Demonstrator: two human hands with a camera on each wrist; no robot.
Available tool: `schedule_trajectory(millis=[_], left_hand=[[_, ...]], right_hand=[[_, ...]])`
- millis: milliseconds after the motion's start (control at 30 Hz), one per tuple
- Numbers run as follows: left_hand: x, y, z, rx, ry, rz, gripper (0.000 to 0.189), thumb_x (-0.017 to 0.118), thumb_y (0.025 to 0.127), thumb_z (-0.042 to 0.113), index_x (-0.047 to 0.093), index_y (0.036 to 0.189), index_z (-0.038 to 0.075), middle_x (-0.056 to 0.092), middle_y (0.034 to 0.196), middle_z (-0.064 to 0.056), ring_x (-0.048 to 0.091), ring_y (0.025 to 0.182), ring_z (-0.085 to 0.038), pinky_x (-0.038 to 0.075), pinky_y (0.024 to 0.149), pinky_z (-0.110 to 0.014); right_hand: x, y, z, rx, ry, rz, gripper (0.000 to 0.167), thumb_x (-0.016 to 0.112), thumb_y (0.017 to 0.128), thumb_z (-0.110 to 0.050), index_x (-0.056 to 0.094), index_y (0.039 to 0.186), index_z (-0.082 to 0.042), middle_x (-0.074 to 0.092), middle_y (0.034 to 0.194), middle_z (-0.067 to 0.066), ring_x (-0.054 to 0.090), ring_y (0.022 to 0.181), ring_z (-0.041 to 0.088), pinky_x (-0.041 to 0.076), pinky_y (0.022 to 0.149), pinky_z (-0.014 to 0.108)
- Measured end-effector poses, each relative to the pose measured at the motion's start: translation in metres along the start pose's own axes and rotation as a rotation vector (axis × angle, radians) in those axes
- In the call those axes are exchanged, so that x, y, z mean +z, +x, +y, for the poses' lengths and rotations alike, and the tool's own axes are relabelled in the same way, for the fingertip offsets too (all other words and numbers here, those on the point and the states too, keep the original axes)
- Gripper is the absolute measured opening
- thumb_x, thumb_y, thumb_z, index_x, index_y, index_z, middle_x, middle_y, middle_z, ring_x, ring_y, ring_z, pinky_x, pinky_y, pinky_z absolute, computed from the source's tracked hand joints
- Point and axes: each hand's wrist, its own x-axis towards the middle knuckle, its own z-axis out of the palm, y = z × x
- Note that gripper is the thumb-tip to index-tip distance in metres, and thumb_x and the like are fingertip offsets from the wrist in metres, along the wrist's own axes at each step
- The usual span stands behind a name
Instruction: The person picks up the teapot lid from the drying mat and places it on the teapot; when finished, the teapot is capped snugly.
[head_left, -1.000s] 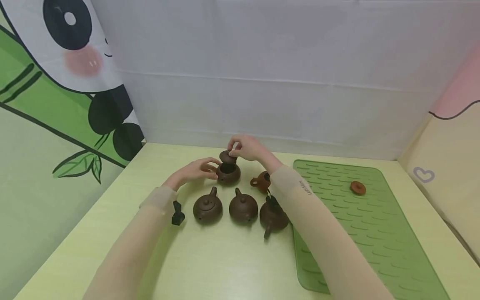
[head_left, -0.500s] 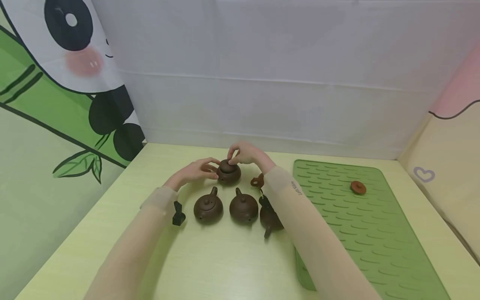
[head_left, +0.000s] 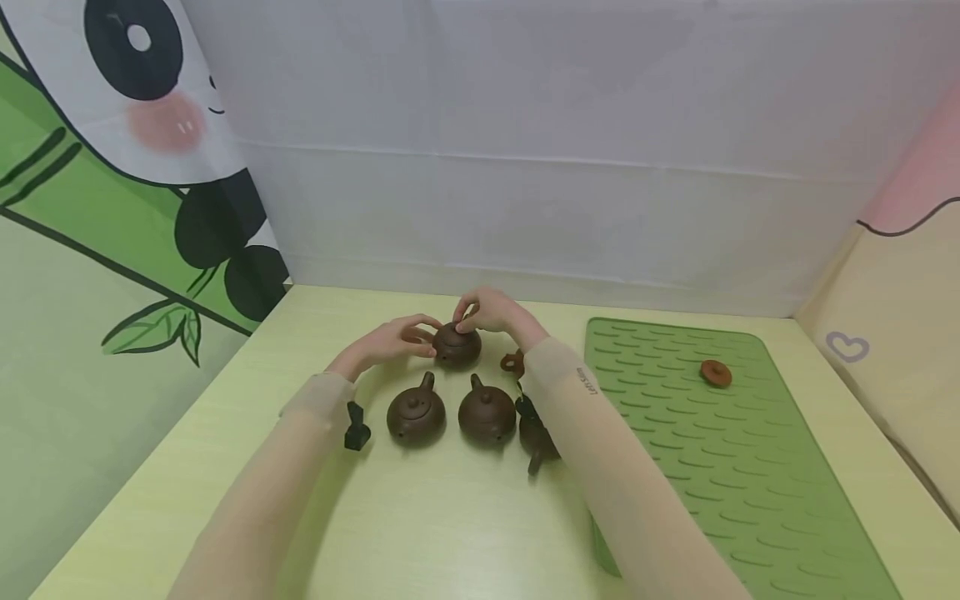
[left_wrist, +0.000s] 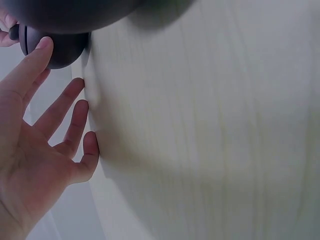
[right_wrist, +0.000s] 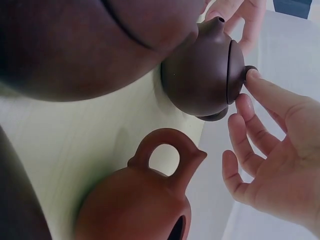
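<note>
My left hand (head_left: 393, 339) holds the side of a small dark brown clay teapot (head_left: 456, 350) near the back of the table, its thumb (left_wrist: 44, 44) on the round body and the lower fingers spread. The right hand (head_left: 495, 312) pinches the knob (right_wrist: 251, 69) of that teapot's lid (right_wrist: 234, 72), which sits in the opening. In the right wrist view the spout points up toward the left hand's fingers. Close to the right wrist stands a reddish-brown teapot (right_wrist: 132, 200) with an open top; the sleeve covers most of it in the head view.
Two lidded dark teapots, one left (head_left: 416, 417) and one in the middle (head_left: 487, 417), stand nearer the front. A third dark teapot (head_left: 536, 442) is partly behind the right sleeve. A reddish lid (head_left: 716, 374) lies on a green mat (head_left: 750, 467) at right. A fabric wall (head_left: 525, 225) rises behind.
The right hand has lowered the dark lid from above the teapot's opening down into it. The left hand has stayed at the pot's side.
</note>
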Motion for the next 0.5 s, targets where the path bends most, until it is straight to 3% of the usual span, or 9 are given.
schedule_trajectory(millis=[300, 500], left_hand=[[-0.0015, -0.001, -0.0019, 0.006, 0.006, 0.0, 0.052, 0.067, 0.094, 0.028, 0.048, 0.142, 0.02, 0.056, 0.143, -0.018, 0.049, 0.136, -0.039, 0.034, 0.112, -0.06], [-0.0011, -0.0035, -0.0011, 0.026, 0.006, -0.014, 0.052, 0.067, 0.095, 0.026, 0.047, 0.142, 0.018, 0.056, 0.143, -0.019, 0.05, 0.135, -0.039, 0.036, 0.111, -0.059]], right_hand=[[0.0024, -0.0034, -0.0019, 0.021, 0.039, 0.013, 0.019, 0.068, 0.094, -0.018, 0.071, 0.111, -0.01, 0.068, 0.123, 0.012, 0.065, 0.111, 0.027, 0.052, 0.094, 0.04], [0.0039, -0.0056, -0.0073, 0.024, -0.011, 0.013, 0.018, 0.068, 0.094, -0.017, 0.071, 0.11, -0.01, 0.068, 0.122, 0.012, 0.064, 0.111, 0.027, 0.051, 0.093, 0.037]])
